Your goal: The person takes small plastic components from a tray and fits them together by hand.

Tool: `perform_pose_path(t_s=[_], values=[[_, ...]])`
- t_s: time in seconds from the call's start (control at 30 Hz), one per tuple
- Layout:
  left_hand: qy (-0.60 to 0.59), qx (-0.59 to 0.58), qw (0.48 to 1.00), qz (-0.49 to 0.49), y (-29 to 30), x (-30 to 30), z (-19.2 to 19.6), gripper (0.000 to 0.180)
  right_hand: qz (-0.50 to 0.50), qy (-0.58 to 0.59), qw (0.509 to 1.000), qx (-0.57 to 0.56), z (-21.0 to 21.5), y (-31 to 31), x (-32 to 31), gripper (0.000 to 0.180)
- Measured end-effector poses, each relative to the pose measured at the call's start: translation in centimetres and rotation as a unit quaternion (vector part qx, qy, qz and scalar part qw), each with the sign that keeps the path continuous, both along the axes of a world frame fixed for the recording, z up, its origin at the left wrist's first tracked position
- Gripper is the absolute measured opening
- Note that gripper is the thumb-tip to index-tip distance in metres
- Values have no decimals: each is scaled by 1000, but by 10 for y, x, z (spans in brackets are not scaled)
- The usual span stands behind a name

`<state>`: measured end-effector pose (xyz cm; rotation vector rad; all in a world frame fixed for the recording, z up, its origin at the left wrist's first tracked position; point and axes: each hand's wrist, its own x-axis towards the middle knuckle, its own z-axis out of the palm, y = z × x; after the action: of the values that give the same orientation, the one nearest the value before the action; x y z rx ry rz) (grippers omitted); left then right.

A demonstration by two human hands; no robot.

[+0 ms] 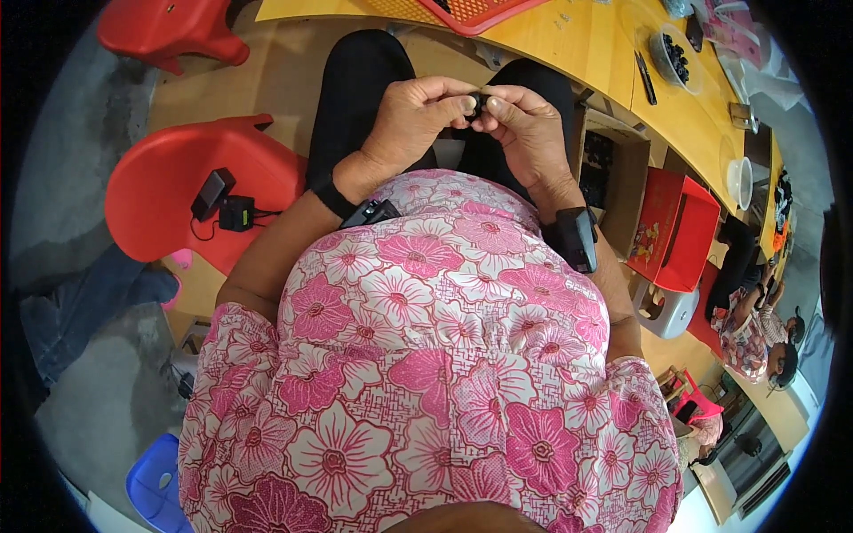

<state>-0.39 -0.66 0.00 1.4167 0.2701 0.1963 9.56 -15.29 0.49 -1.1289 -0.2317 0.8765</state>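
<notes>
A small black part (477,107), too small to name more exactly, is pinched between the fingertips of both hands above my lap. My left hand (410,123) grips it from the left, thumb and index finger pressed together. From the right, my right hand (527,135) holds it in the same kind of pinch. The fingers cover much of the part. Black bands with small devices sit on both wrists. Just beyond my hands runs the edge of a yellow table (569,49).
On the table are a red tray (480,19), a black pen-like tool (645,78) and a clear bowl (659,62) of black parts. Below stand a cardboard box (629,169) and a red box (673,231). A red chair (169,178) at left bears black devices. Other people sit far right.
</notes>
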Motion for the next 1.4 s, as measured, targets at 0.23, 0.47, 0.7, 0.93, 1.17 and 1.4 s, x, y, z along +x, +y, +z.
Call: perform_pose_path(t_s=[0.23, 0.47, 0.7, 0.93, 1.17, 1.4], values=[[-13, 1, 1000, -4, -2, 1, -4, 21, 119, 162, 974, 101, -12, -6, 10, 18], [-70, 103, 992, 36, 1, 3, -3, 19, 168, 187, 967, 53, -7, -6, 11, 24], [-75, 117, 990, 33, 2, 4, -2, 20, 192, 165, 965, 65, -7, -7, 17, 25], [-43, 69, 997, 3, 4, 1, 0, 19, 192, 177, 964, 43, -5, -8, 17, 25], [-41, 145, 988, -13, 7, 0, -8, 19, 188, 219, 954, 76, -5, -8, 12, 23], [-82, 52, 995, 13, -2, 3, -13, 26, 154, 142, 977, 49, -5, -5, 10, 21]])
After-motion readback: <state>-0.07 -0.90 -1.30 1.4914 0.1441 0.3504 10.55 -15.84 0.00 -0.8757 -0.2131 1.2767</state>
